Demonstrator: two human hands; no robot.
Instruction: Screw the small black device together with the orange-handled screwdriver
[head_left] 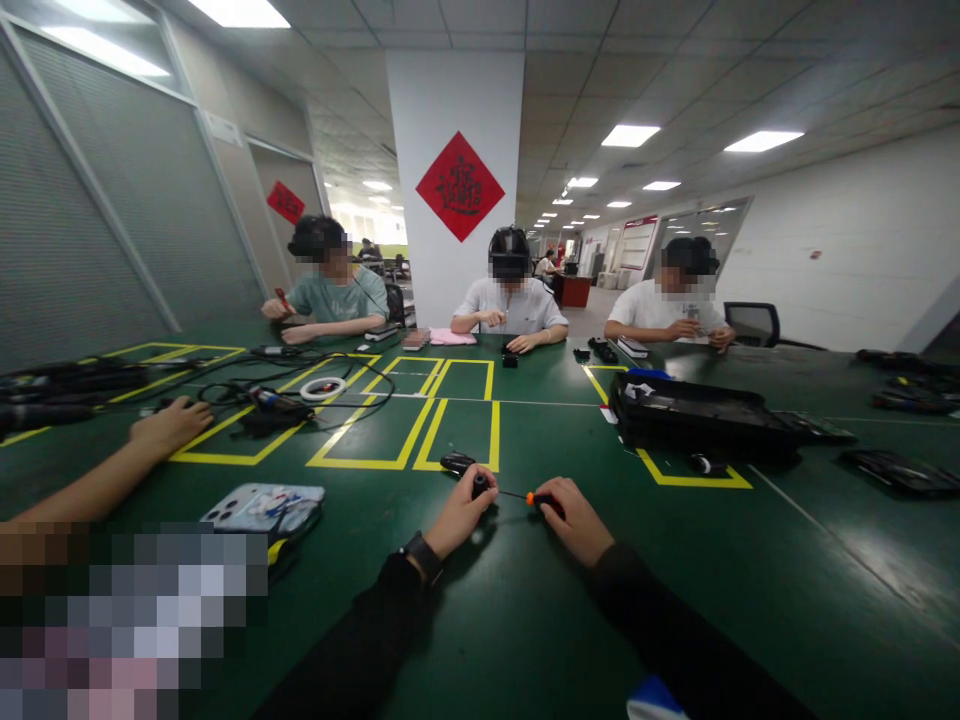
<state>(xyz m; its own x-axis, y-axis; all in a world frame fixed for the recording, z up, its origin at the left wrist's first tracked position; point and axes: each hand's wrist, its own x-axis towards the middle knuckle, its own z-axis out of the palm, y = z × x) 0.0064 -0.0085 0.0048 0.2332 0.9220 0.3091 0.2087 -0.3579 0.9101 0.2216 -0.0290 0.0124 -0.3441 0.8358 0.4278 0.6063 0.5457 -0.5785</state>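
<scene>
My right hand point(576, 520) is closed round the black and orange handle of a screwdriver point(534, 498), whose thin shaft points left. Its tip reaches my left hand point(459, 512). Between the fingers of that left hand is a small black part point(480, 485), too small to name exactly. Both hands are held over the green table point(517, 620). Just beyond my left hand lies a black object point(456, 462) beside a yellow tape outline. A dark watch sits on my left wrist.
At left, a neighbour's hand point(171, 428) rests near black cables point(274, 405) and a white ring point(322, 388). A patterned case point(262, 508) lies nearer me. An open black case point(697, 415) stands at right. Across the table sit several people.
</scene>
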